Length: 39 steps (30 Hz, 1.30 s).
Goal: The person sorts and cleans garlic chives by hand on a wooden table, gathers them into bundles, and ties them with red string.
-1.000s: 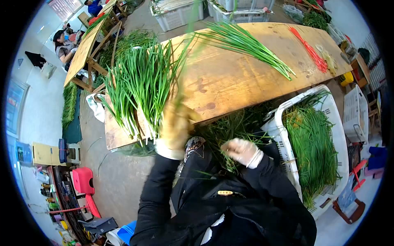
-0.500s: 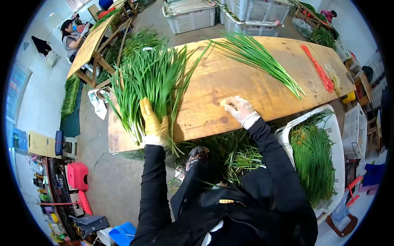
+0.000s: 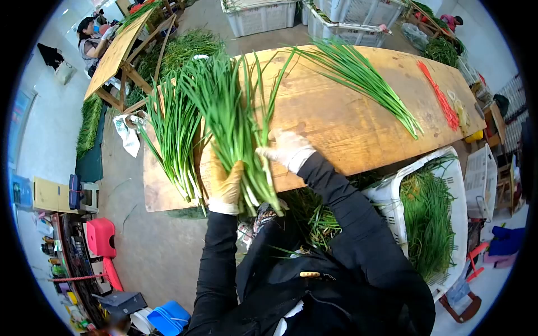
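In the head view, my left hand (image 3: 226, 183), in a yellowish glove, is closed around the lower stems of a bunch of garlic chives (image 3: 232, 123). The stem ends hang past the table's near edge. My right hand (image 3: 288, 150), in a white glove, is at the bunch's right side. Its thumb touches a few outer stems, with the fingers apart from the thumb. Left of the held bunch lies a second heap of chives (image 3: 174, 140) on the wooden table (image 3: 330, 140). A smaller bunch of chives (image 3: 370, 84) rests farther right.
Red ties (image 3: 438, 95) lie at the table's right end. A white basket (image 3: 462, 224) of chives stands at my right, below the table. White crates (image 3: 260, 19) stand beyond the far edge. Another person (image 3: 92, 42) sits at a table at far left. A pink stool (image 3: 101, 238) is on the floor.
My left hand has moved slightly right, drawing a bunch of chives away from the left heap. My right hand has come leftward from the bare tabletop to the bunch's side.
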{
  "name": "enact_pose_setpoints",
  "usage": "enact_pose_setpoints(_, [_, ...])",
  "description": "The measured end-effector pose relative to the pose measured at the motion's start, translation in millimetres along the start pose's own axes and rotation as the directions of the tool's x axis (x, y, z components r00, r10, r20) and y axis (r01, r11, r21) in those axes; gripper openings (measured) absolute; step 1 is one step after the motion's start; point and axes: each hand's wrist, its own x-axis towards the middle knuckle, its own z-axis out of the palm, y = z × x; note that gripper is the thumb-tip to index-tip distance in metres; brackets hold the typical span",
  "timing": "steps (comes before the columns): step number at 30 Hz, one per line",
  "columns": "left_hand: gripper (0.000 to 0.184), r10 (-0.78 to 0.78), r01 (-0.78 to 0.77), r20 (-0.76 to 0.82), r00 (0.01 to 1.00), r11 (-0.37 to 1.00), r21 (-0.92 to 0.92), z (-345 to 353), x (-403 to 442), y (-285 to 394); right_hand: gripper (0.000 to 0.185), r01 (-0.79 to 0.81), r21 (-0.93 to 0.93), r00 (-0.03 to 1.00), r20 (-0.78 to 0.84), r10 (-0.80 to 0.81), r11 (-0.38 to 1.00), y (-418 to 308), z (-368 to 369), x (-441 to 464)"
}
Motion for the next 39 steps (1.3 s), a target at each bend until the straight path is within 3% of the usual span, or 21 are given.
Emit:
enact_pose_setpoints(1, [0.066, -0.022, 0.024, 0.034, 0.999, 0.997, -0.070, 11, -4, 0, 0.050, -0.106, -0.071, 0.988, 0.104, 0.113, 0.992, -12, -5, -4])
enact_pose_setpoints(3, [0.068, 0.077, -0.078, 0.083, 0.994, 0.997, 0.010, 20, -9, -17, 0.049, -0.077, 0.090, 0.996, -0.034, 0.081, 0.993, 13, 17, -6])
enact_pose_setpoints(5, [0.069, -0.082, 0.096, 0.184, 0.980, 0.993, -0.069, 35, -10, -18, 0.044, -0.207, 0.519, 0.972, 0.015, 0.233, 0.830, 38, 18, -26])
enact_pose_setpoints(7, [0.065, 0.005, 0.013, 0.208, 0.978, 0.996, -0.084, 49, -11, -26, 0.045, -0.002, 0.591, 0.937, -0.281, 0.208, 0.807, 48, 33, -39])
enact_pose_setpoints(9, [0.063, -0.023, 0.051, 0.228, 0.973, 0.992, -0.118, 59, -12, -30, 0.052, 0.220, 0.574, 0.798, -0.571, 0.193, 0.789, 47, 44, -46])
enact_pose_setpoints(11, [0.061, -0.069, 0.093, 0.119, 0.990, 0.973, -0.212, 68, -20, -26, 0.052, 0.293, 0.554, 0.701, -0.679, 0.219, 0.779, 47, 45, -50])
enact_pose_setpoints(12, [0.061, -0.008, 0.017, 0.072, 0.997, 0.992, -0.125, 64, -22, -33, 0.052, 0.375, 0.471, 0.610, -0.774, 0.170, 0.798, 53, 43, -47])
enact_pose_setpoints(15, [0.065, 0.252, -0.271, 0.110, 0.961, 0.937, 0.222, 57, -26, -39, 0.052, 0.185, 0.456, 0.717, -0.669, 0.198, 0.870, 81, 29, -52])
enact_pose_setpoints(17, [0.068, 0.460, -0.479, 0.166, 0.872, 0.737, 0.477, 57, -27, -30, 0.051, -0.042, 0.446, 0.793, -0.529, 0.302, 0.894, 103, 24, -54])
enact_pose_setpoints(21, [0.071, 0.594, -0.619, 0.328, 0.734, 0.388, 0.683, 58, -16, -12, 0.047, -0.050, 0.454, 0.783, -0.535, 0.316, 0.890, 124, 28, -56])
enact_pose_setpoints(23, [0.063, 0.282, -0.529, 0.475, 0.834, 0.163, 0.833, 77, -24, 19, 0.046, -0.044, 0.478, 0.777, -0.535, 0.331, 0.877, 124, 29, -55])
enact_pose_setpoints(24, [0.058, 0.323, -0.643, 0.588, 0.742, 0.093, 0.761, 84, -19, 13, 0.046, -0.060, 0.487, 0.799, -0.499, 0.334, 0.871, 121, 27, -55])
enact_pose_setpoints(25, [0.054, 0.175, -0.665, 0.650, 0.739, 0.040, 0.745, 90, -21, 13, 0.046, -0.075, 0.495, 0.820, -0.463, 0.336, 0.866, 117, 24, -55])
enact_pose_setpoints(27, [0.056, 0.045, -0.674, 0.672, 0.739, 0.073, 0.736, 99, -20, 12, 0.037, 0.018, 0.377, 0.795, -0.567, 0.216, 0.926, 102, 19, -56])
enact_pose_setpoints(29, [0.064, 0.081, -0.641, 0.638, 0.766, 0.167, 0.749, 104, -15, 5, 0.028, 0.152, 0.131, 0.828, -0.558, -0.054, 0.980, 92, 23, -53])
enact_pose_setpoints(31, [0.064, 0.019, -0.618, 0.622, 0.783, 0.141, 0.774, 105, -14, 0, 0.025, 0.390, 0.390, 0.898, -0.362, -0.251, 0.834, 95, 18, -54])
enact_pose_setpoints(32, [0.066, -0.007, -0.589, 0.594, 0.805, 0.114, 0.800, 106, -14, 0, 0.025, 0.315, 0.032, 0.923, -0.243, -0.298, 0.949, 112, 9, -48])
enact_pose_setpoints(33, [0.070, -0.060, -0.563, 0.565, 0.823, 0.044, 0.825, 105, -12, 0, 0.026, 0.315, 0.351, 0.904, -0.395, -0.165, 0.882, 118, 1, -53])
enact_pose_setpoints(34, [0.069, -0.090, -0.540, 0.540, 0.837, 0.018, 0.841, 103, -12, 2, 0.027, 0.237, 0.420, 0.897, -0.441, -0.031, 0.876, 123, -16, -56])
enact_pose_setpoints(36, [0.063, -0.093, -0.463, 0.464, 0.881, 0.034, 0.886, 101, -12, 1, 0.031, 0.122, 0.191, 0.775, -0.631, 0.027, 0.974, 172, -30, -40])
enact_pose_setpoints(39, [0.061, -0.021, -0.378, 0.379, 0.925, 0.056, 0.924, 96, -10, -4, 0.051, -0.204, -0.199, 0.821, -0.568, 0.057, 0.959, 194, -47, -33])
